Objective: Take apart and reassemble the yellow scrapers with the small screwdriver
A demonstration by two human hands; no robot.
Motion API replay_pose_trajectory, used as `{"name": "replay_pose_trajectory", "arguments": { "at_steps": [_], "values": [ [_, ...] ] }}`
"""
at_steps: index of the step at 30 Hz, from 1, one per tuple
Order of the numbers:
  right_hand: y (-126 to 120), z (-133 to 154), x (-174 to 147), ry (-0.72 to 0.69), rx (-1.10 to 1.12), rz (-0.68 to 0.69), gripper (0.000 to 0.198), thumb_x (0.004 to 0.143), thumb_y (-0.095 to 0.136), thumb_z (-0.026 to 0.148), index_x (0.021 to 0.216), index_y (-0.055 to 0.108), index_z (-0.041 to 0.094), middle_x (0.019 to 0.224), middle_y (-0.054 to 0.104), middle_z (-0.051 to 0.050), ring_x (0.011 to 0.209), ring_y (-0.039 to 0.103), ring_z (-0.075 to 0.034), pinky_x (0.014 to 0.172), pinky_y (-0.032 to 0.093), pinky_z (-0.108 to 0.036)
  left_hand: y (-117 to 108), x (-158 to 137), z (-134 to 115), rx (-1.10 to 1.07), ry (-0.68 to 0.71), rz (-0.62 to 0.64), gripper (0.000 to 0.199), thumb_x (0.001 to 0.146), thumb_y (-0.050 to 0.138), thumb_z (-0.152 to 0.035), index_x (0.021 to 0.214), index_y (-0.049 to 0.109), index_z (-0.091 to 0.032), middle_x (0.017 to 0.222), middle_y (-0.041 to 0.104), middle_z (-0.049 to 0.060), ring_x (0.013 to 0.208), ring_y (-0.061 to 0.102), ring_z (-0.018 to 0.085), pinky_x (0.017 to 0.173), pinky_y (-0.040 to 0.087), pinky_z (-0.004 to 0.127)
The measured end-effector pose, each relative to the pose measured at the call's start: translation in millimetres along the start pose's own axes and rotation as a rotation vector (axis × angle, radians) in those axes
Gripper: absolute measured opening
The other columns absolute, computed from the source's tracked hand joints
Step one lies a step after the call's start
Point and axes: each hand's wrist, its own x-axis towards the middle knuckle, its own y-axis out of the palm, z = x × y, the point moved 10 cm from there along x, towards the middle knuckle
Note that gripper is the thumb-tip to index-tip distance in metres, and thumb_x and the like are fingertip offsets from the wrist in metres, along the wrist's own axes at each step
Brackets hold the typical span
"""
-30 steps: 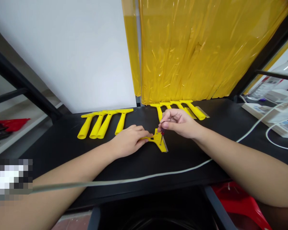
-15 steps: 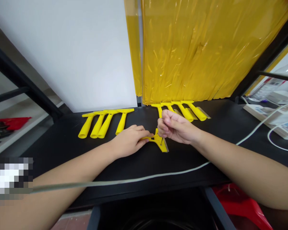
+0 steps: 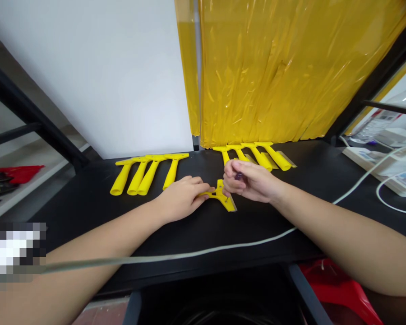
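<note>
My left hand (image 3: 186,197) is closed around the handle of a yellow scraper (image 3: 228,205), which lies on the black tabletop (image 3: 192,234). A metal blade edge shows along the scraper's right side. In my right hand (image 3: 246,180) is a screwdriver (image 3: 238,176) with a dark handle, mostly hidden by the fingers. Its thin shaft points down to a screw on the lower part of the scraper's head. Several yellow scraper handles (image 3: 148,177) lie in a row to the left. Behind my right hand, several more scrapers (image 3: 278,159) are lined up, some with metal blades showing.
A pale cable (image 3: 219,248) crosses the front of the table. Behind stand a white panel (image 3: 122,76) and a yellow plastic-wrapped block (image 3: 257,67). At the right are a white power strip (image 3: 375,167) and a clear bottle (image 3: 379,119). An open drawer (image 3: 216,298) sits below.
My right hand has turned at the wrist, bringing the dark end of the screwdriver handle into view. The scraper has shifted slightly upward; my left hand stays put.
</note>
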Motion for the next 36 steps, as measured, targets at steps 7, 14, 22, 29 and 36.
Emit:
{"name": "replay_pose_trajectory", "arguments": {
  "at_steps": [7,14,22,29,36],
  "values": [
    [2.1,5.8,-0.6,-0.081,-0.029,-0.041,0.031,0.097,0.073,0.046,0.089,0.057,0.021,0.087,0.060,0.000,0.078,0.060,-0.014,0.076,0.050,-0.032,-1.1,0.1,-2.6,0.012,0.008,0.002,0.031,0.108,0.050,-0.030,0.130,0.071,-0.026,0.106,0.067,0.006,0.101,0.063,0.023,0.095,0.050,0.039],
    [0.1,1.6,0.2,-0.056,-0.066,-0.035,0.037,0.103,0.061,0.056,0.094,0.068,0.021,0.061,0.042,0.006,0.057,0.042,-0.012,0.070,0.047,-0.032,-0.8,0.8,-2.1,0.005,0.018,0.000,0.031,0.107,0.051,-0.029,0.131,0.070,-0.025,0.107,0.068,0.007,0.103,0.064,0.023,0.095,0.050,0.039],
    [6.2,4.8,-2.1,-0.078,-0.052,-0.041,0.029,0.095,0.076,0.043,0.090,0.057,0.022,0.087,0.054,0.001,0.075,0.051,-0.013,0.076,0.046,-0.032,-4.9,1.5,-9.3,-0.041,0.070,-0.014,0.029,0.107,0.049,-0.026,0.125,0.071,-0.023,0.101,0.067,0.006,0.102,0.064,0.022,0.097,0.049,0.039],
    [5.0,-1.1,-0.4,-0.044,-0.051,0.015,0.039,0.105,0.055,0.058,0.097,0.065,0.021,0.060,0.039,0.007,0.058,0.040,-0.012,0.070,0.044,-0.031,-0.6,1.2,-4.1,-0.050,0.040,-0.002,0.029,0.107,0.050,-0.028,0.127,0.071,-0.023,0.105,0.066,0.007,0.106,0.063,0.024,0.098,0.050,0.040],
    [16.0,6.2,-4.2,-0.094,-0.080,0.067,0.029,0.101,0.069,0.045,0.091,0.054,0.023,0.088,0.055,0.001,0.080,0.057,-0.015,0.076,0.046,-0.032,-1.6,1.6,-5.3,-0.074,0.038,0.010,0.026,0.107,0.050,-0.028,0.120,0.072,-0.022,0.103,0.064,0.007,0.104,0.063,0.023,0.099,0.050,0.039]
  ]
}}
